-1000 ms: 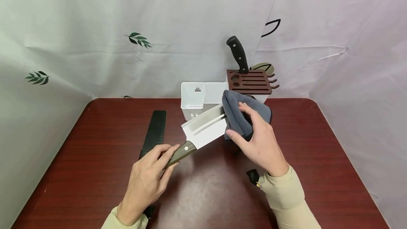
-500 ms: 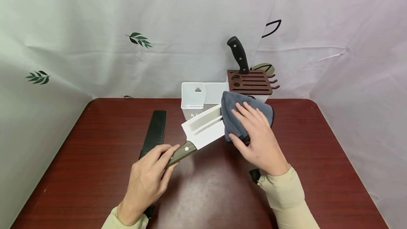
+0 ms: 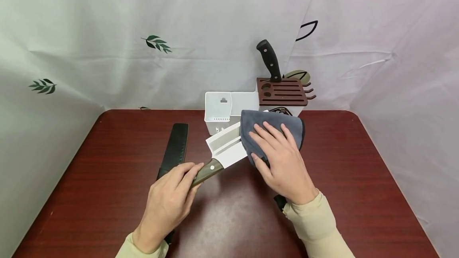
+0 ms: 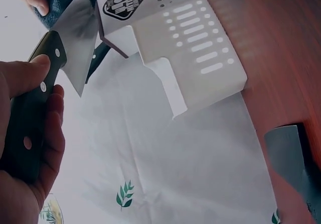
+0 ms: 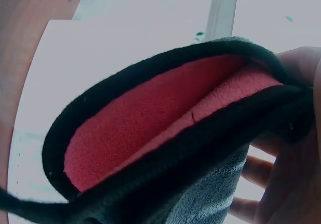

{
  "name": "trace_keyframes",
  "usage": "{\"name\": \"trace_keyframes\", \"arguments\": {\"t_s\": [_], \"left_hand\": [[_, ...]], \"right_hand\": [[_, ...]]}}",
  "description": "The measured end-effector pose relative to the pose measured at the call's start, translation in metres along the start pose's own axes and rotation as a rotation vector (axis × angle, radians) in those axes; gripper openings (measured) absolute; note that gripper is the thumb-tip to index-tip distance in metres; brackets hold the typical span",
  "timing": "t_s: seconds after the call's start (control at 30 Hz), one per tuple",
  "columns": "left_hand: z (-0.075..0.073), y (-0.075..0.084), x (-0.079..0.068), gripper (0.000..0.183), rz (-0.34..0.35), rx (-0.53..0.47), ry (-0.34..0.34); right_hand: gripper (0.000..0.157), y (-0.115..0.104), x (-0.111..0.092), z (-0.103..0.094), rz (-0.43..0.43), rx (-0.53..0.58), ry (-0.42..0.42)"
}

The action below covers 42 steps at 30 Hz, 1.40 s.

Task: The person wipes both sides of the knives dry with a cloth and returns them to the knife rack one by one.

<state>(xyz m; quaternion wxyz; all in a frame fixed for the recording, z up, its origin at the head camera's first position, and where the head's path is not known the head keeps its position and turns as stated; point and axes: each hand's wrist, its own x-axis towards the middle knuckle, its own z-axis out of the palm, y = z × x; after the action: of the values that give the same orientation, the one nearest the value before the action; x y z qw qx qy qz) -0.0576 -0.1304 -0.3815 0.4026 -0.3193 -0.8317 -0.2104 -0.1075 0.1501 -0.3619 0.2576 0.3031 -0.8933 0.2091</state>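
Note:
A cleaver [image 3: 229, 150] with a broad pale blade slants up to the right above the table. Its dark green-brown handle [image 3: 208, 171] is gripped by my left hand [image 3: 166, 200]; in the left wrist view the thumb [image 4: 35, 71] lies along the handle. A folded grey-blue cloth [image 3: 294, 124] with black edging covers the far part of the blade. My right hand [image 3: 283, 164] holds this cloth, fingers spread over its top and thumb at the lower edge. The right wrist view shows the cloth's pink inner side [image 5: 135, 128]. The blade tip is hidden.
Behind the cloth stands a white holder [image 3: 216, 106] with a brown slotted top [image 3: 283, 94]; one black-handled knife [image 3: 270, 63] stands in it. A flat black blade-shaped thing [image 3: 175, 142] lies on the red-brown table [image 3: 107, 178], partly under my left arm. White printed fabric hangs around.
My right hand has slid the cloth leftward along the blade towards the handle, and its fingers have flattened onto the cloth. The left hand and cleaver have barely moved.

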Motion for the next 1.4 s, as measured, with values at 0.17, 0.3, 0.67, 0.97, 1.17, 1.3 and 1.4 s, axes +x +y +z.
{"name": "trace_keyframes", "arguments": {"t_s": [0.17, 0.3, 0.67, 0.97, 1.17, 1.3, 1.4], "left_hand": [[0.001, 0.001, 0.002, 0.032, 0.041, 0.021, 0.028], [0.001, 0.001, 0.002, 0.032, 0.060, 0.029, 0.037], [0.002, 0.000, 0.004, 0.030, 0.073, 0.044, 0.064], [0.000, 0.000, 0.006, 0.031, 0.072, 0.041, 0.088], [-0.001, 0.000, 0.005, 0.030, 0.074, 0.044, 0.093], [-0.002, -0.001, 0.005, 0.031, 0.075, 0.046, 0.085], [-0.003, -0.002, 0.004, 0.031, 0.074, 0.039, 0.078]], "right_hand": [[0.045, -0.009, 0.000, 0.005, -0.054, 0.010, -0.016], [0.044, -0.014, 0.002, 0.011, -0.094, 0.038, -0.019], [0.047, -0.016, 0.003, 0.015, -0.197, 0.101, -0.040], [0.074, -0.014, 0.002, 0.015, -0.268, 0.091, -0.057], [0.074, -0.013, 0.001, 0.014, -0.309, 0.034, -0.064], [0.063, -0.014, 0.001, 0.012, -0.349, 0.031, -0.048], [0.063, -0.014, 0.001, 0.010, -0.379, 0.048, -0.035]]}}
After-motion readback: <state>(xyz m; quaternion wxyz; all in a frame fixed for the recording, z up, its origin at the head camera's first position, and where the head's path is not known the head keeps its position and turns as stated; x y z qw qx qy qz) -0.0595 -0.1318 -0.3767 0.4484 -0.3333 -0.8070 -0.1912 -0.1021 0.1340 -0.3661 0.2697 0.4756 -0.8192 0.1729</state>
